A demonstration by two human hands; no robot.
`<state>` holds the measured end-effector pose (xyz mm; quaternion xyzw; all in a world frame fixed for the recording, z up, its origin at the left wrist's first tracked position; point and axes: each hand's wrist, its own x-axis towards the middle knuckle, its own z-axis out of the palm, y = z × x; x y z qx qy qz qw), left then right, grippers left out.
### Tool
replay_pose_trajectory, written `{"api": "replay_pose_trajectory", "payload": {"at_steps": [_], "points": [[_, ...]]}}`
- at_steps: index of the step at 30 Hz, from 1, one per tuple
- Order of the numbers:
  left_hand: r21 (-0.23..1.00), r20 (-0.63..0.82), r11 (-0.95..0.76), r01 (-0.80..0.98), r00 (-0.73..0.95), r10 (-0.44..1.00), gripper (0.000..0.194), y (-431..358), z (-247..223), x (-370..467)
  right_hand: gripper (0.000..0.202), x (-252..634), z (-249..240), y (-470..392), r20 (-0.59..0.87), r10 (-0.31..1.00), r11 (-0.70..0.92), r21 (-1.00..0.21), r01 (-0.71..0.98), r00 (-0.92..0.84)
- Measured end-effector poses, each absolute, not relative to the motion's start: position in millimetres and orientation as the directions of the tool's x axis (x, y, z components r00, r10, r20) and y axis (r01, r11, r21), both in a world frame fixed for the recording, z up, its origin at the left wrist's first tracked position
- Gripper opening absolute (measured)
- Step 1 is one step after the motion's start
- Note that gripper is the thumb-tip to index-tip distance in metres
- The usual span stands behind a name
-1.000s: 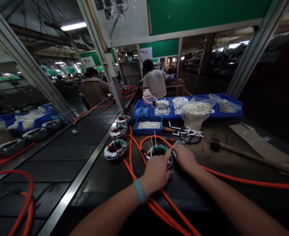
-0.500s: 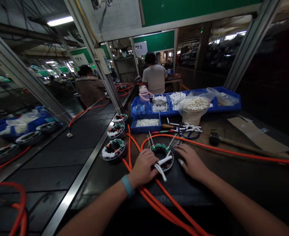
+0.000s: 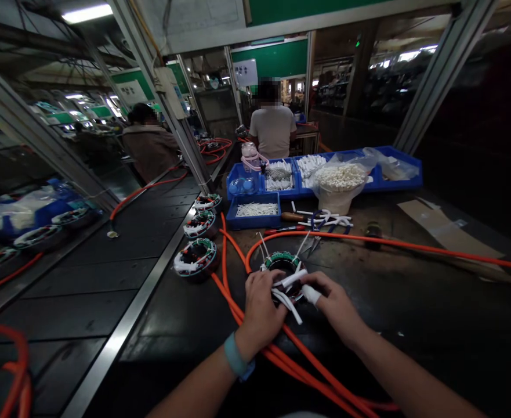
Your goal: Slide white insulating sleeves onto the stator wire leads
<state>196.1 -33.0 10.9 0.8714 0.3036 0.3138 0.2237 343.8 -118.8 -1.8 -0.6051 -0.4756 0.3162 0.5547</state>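
Observation:
A ring-shaped part with green and white windings [image 3: 280,259] lies on the dark bench, two thin white sticks rising from its far rim. White sleeves [image 3: 290,303] stick out from its near side. My left hand [image 3: 264,305] is closed around the ring's left edge, beside the sleeves, with a blue band on the wrist. At the ring's right edge, my right hand [image 3: 332,305] has its fingers bent onto the rim near the sleeves; one finger has a white wrap.
Three similar rings [image 3: 195,257] line the bench's left edge. Orange hoses [image 3: 233,302] run past and under my left wrist. Behind are a small blue tray [image 3: 254,222], blue bins [image 3: 398,184], scissors, a mallet [image 3: 372,235] and cardboard. A seated person [image 3: 273,128] is ahead.
My right hand has moved left and closed onto the ring's edge. My left hand has shifted to the near left side of the ring. The whole view has tilted slightly down.

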Motion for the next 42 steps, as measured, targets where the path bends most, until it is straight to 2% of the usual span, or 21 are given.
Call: {"api": "replay_pose_trajectory", "payload": {"at_steps": [2,3,5,8,11,14,18,19,21,24,26,28,32,36,39,42], "points": [[0.578,0.412,-0.716,0.392,0.617,0.67,0.05,-33,9,196,0.013,340,-3,-118,0.101,0.925,0.075,-0.994,0.085,0.365],[0.576,0.413,-0.718,0.392,0.618,0.669,0.053,-34,9,196,0.012,338,-4,-119,0.125,0.92,0.094,-0.991,0.099,0.372],[0.573,0.421,-0.722,0.389,0.616,0.666,0.058,-34,8,195,0.006,333,-9,-125,0.247,0.898,0.16,-0.954,0.253,0.364],[0.559,0.432,-0.739,0.376,0.629,0.646,0.059,-34,8,195,0.012,326,-20,-138,0.474,0.841,0.296,-0.805,0.514,0.259],[0.551,0.412,-0.745,0.376,0.654,0.634,0.061,-34,9,194,0.023,326,-26,-146,0.618,0.77,0.395,-0.655,0.644,0.156],[0.559,0.374,-0.734,0.386,0.673,0.638,0.061,-32,11,195,0.026,332,-16,-146,0.654,0.752,0.374,-0.526,0.764,0.081],[0.561,0.354,-0.748,0.355,0.714,0.605,0.06,-29,14,197,0.03,338,9,-138,0.662,0.738,0.382,-0.253,0.889,-0.129],[0.562,0.348,-0.75,0.349,0.723,0.597,0.06,-29,15,197,0.03,340,14,-134,0.653,0.739,0.414,-0.247,0.876,-0.165],[0.567,0.325,-0.748,0.346,0.74,0.589,0.056,-28,17,198,0.026,346,21,-124,0.598,0.792,0.412,-0.377,0.83,-0.121],[0.571,0.273,-0.734,0.368,0.758,0.593,0.049,-25,23,197,0.016,358,26,-106,0.359,0.927,0.18,-0.678,0.713,0.108],[0.575,0.237,-0.731,0.367,0.78,0.579,0.051,-21,29,194,0.015,365,27,-97,0.223,0.96,0.058,-0.756,0.652,0.173],[0.583,0.2,-0.738,0.339,0.821,0.535,0.051,-17,34,194,0.017,369,27,-94,0.19,0.97,0.049,-0.763,0.644,0.151],[0.527,0.129,-0.756,0.388,0.843,0.522,0.032,-11,41,203,0.022,372,25,-96,0.234,0.969,0.122,-0.739,0.662,0.083],[0.462,0.103,-0.779,0.424,0.847,0.522,0.034,-9,40,209,0.021,375,24,-99,0.27,0.963,0.183,-0.712,0.678,0.024],[0.478,0.187,-0.809,0.341,0.861,0.473,0.035,-11,32,201,0.018,377,26,-103,0.283,0.959,0.206,-0.673,0.71,-0.011],[0.393,0.326,-0.877,0.276,0.85,0.414,0.045,-14,20,193,0.021,375,29,-107,0.314,0.944,0.265,-0.551,0.791,-0.098]]}}
